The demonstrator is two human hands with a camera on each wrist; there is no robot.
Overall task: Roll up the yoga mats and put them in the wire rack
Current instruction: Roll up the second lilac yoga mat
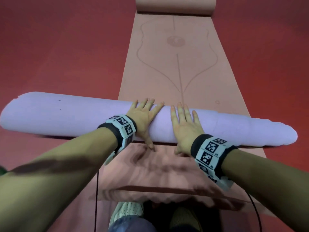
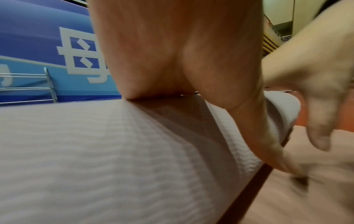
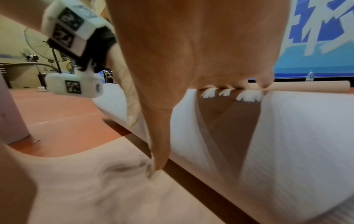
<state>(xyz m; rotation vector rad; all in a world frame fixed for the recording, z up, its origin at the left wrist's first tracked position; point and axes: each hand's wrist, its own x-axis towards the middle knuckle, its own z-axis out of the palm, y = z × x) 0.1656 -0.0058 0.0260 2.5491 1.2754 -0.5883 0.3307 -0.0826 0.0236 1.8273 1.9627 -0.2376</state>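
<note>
The rolled lilac mat [image 1: 70, 117] lies crosswise on the near part of the flat pink mat [image 1: 168, 67], which stretches away over the red floor [image 1: 63, 47]. Both the left hand [image 1: 143, 117] and the right hand [image 1: 184, 126] press down on the roll's middle side by side, fingers [image 1: 181, 110] straight and spread, gripping nothing.

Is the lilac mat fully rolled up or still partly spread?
Rolled: the lilac mat is one long cylinder across the pink mat, no flat part showing, both hands flat on it.
</note>
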